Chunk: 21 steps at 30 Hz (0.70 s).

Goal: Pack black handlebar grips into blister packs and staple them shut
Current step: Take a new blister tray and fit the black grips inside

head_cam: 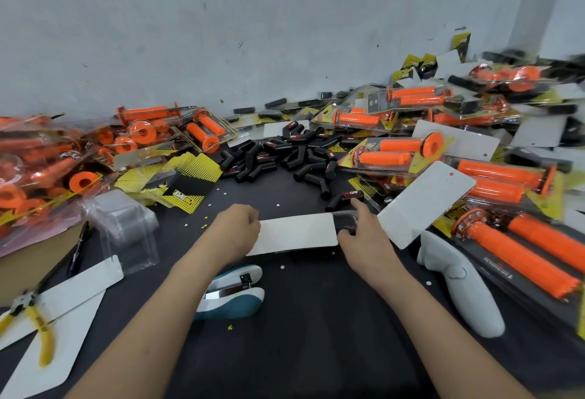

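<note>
A blister pack lies across the black table in front of me, its white card back facing up. My left hand pinches its left end. My right hand grips its right end, where a clear plastic edge with something dark inside shows. A heap of black handlebar grips lies just beyond, one loose grip close to my right fingers. A teal and white stapler sits on the table under my left forearm.
Packed orange grips pile up at left and right. Empty clear blisters stand left of the pack, yellow-handled pliers on white cards at lower left. A white card and a white controller lie at right.
</note>
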Each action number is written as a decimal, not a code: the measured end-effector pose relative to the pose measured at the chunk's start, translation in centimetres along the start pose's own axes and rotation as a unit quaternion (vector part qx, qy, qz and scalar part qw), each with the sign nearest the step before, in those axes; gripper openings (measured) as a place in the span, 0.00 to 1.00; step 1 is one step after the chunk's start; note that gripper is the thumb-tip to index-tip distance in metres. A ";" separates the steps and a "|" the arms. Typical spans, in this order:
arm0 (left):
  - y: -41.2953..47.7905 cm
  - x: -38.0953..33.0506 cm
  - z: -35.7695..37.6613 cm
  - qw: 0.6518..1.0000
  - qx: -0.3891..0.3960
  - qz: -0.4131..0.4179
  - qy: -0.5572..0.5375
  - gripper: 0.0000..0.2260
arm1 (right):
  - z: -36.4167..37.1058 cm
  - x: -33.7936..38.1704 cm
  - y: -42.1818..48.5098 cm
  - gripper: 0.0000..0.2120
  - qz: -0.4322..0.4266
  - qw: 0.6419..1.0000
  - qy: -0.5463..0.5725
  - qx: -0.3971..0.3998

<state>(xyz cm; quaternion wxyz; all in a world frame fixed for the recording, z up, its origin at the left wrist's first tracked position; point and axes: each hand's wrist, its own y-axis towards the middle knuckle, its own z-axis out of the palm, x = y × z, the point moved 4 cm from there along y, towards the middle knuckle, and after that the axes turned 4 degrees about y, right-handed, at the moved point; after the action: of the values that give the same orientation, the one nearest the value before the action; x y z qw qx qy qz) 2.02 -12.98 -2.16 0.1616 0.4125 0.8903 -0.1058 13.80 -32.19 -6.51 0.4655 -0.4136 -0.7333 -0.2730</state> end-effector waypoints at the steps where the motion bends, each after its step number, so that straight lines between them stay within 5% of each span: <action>1: 0.0 0.0 0.0 1.000 0.000 -0.003 -0.007 0.03 | -0.1 -0.1 0.0 0.31 0.001 1.000 0.008 -0.002; 7: -0.1 1.5 0.6 0.987 0.038 -0.049 -0.149 0.17 | -0.4 -0.6 0.3 0.29 0.027 0.997 0.074 0.001; 21: 0.1 0.4 1.1 0.969 0.024 -0.011 -0.246 0.14 | -0.8 -0.8 0.4 0.22 0.060 0.984 0.164 -0.041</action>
<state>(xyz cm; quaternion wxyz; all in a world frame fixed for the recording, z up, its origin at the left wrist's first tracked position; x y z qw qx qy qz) 2.11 -13.01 -3.33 0.3646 0.3676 0.8250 -0.2267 14.70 -32.89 -6.95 0.5778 -0.4254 -0.6087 -0.3386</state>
